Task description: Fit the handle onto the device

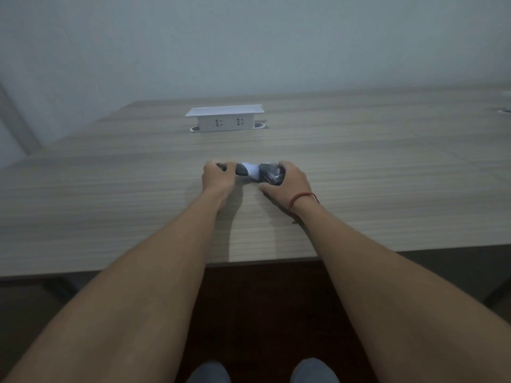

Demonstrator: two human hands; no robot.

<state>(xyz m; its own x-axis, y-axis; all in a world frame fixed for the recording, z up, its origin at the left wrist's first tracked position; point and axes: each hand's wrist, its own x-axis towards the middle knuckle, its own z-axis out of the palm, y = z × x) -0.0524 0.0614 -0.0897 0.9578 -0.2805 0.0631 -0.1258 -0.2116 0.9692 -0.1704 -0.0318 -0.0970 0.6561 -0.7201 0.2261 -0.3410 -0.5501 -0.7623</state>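
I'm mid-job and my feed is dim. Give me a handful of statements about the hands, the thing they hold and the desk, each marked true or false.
1. Both hands grip one dark grey and white object low over the wood-grain table. True.
2. The left hand lies flat and open on the table. False: its fingers curl round the object's dark left end.
3. A thin red cord bracelet circles the right wrist. True.
4. The white pop-up socket box stands between the two hands. False: it stands farther back on the table, beyond the hands.
5. The right hand holds the object's dark right end. True.
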